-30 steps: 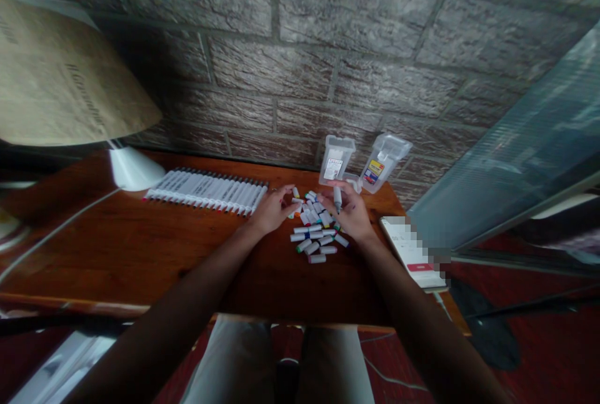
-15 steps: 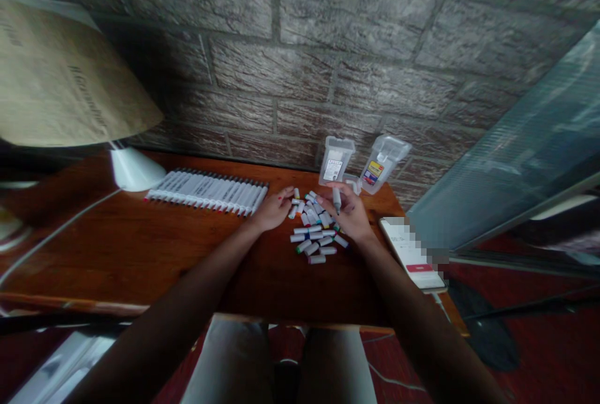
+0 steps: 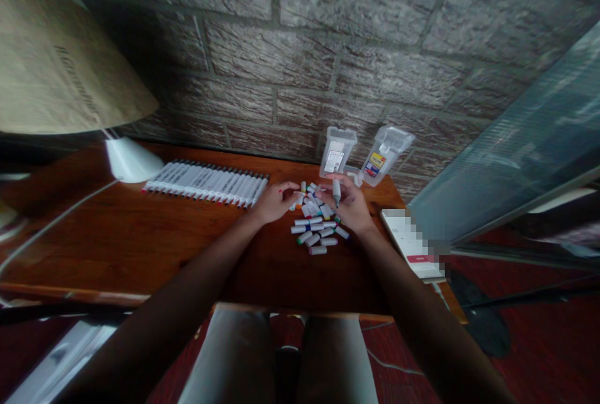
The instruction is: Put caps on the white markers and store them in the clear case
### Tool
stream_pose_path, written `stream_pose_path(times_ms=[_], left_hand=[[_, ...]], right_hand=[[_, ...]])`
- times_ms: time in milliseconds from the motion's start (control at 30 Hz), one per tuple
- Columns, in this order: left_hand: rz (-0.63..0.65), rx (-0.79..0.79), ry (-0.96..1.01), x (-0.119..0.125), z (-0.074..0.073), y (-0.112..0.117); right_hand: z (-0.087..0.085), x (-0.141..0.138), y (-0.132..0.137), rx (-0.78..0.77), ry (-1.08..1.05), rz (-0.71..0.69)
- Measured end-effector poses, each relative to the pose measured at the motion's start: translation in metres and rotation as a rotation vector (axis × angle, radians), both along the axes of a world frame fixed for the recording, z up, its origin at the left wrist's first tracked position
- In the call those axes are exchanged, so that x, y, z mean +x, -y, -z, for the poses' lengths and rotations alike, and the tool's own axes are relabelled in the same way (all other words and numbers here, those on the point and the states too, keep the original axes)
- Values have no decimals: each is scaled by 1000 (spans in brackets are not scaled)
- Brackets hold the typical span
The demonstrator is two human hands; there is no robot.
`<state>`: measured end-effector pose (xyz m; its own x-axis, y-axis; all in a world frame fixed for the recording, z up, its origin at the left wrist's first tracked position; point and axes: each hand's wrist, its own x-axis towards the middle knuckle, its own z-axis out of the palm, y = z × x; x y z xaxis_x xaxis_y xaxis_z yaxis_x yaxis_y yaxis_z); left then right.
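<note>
A: Since half a second ago, your left hand (image 3: pixel 274 202) has shifted right, toward the pile of white caps (image 3: pixel 307 221), and your view has tipped slightly downward.

B: Your right hand (image 3: pixel 353 207) hardly moves. It pinches a pale marker piece (image 3: pixel 336 189) between thumb and fingers, dark end lowermost, at the pile's right side.

A: Your left thumb and forefinger curve toward the pile's left edge; I can't tell whether they grip a cap.

B: Both your forearms (image 3: pixel 201 279) reach forward over the desk (image 3: pixel 140 244), angled inward and dimly lit. Your right hand hides some caps, and others overlap.

A: Left of your left hand lies the row of white markers (image 3: pixel 209 184), its printing too blurred to read.

B: Beyond your right hand stand two clear containers (image 3: pixel 385 157). The pale device (image 3: pixel 405 244) is partly pixelated, and the lampshade (image 3: pixel 70 79) is cut off at the left.
</note>
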<state>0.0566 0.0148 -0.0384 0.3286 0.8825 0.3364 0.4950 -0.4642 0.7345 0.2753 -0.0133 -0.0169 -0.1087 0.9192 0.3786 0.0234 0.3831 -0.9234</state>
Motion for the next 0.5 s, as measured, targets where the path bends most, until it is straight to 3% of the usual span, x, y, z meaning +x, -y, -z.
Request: stream_pose_path(times_ms=[200, 500], left_hand=[[-13, -18, -12, 5, -7, 7], [-232, -6, -186, 22, -17, 21]], right_hand=[[6, -1, -2, 18, 58, 13], [4, -1, -2, 38, 52, 19]])
